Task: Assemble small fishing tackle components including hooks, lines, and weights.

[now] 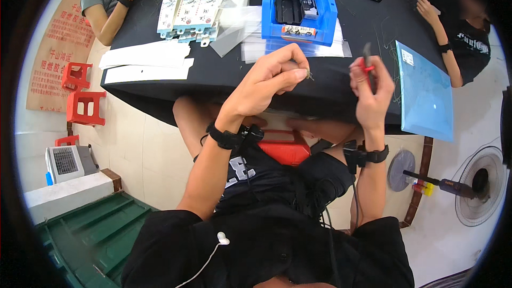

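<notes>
My left hand is closed in a pinch above the near edge of the black-covered table. A tiny thing with thin ends pokes out at its fingertips, too small to name. To the right, my right hand is wrapped around red-handled pliers, their dark jaws pointing up and away from me. The two hands are apart. Beyond them stands a blue plastic bin holding a black tray and small dark packets.
Printed cards, clear plastic sleeves and white strips lie left of the bin. A light-blue folder overhangs the table's right edge. Two people sit across at the far corners. A red stool and a fan stand aside.
</notes>
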`<state>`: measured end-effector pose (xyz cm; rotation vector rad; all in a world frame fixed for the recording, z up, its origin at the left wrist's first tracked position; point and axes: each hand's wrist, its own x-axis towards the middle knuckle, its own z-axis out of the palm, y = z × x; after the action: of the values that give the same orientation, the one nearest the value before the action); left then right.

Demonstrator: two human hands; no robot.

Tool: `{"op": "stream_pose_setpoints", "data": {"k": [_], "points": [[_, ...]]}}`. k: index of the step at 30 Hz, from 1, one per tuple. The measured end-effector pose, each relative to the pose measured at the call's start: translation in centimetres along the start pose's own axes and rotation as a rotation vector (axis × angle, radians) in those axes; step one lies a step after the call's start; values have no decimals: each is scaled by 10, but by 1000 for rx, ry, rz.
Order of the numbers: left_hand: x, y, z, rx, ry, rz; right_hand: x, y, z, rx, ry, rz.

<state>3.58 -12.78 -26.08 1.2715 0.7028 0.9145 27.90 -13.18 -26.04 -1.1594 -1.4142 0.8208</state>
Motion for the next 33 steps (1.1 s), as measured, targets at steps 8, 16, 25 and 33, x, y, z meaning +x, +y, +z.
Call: {"op": "stream_pose_setpoints", "data": {"k": [8,16,25,33], "points": [[3,-8,5,48,34,106,15,4,-1,-363,160,-47],[5,-4,3,103,23,55,14,16,0,-969,62,-285],[5,-4,4,119,22,70,12,5,4,-793,161,-414],[6,-6,2,89,29,49,12,3,19,-35,-214,-271]]}}
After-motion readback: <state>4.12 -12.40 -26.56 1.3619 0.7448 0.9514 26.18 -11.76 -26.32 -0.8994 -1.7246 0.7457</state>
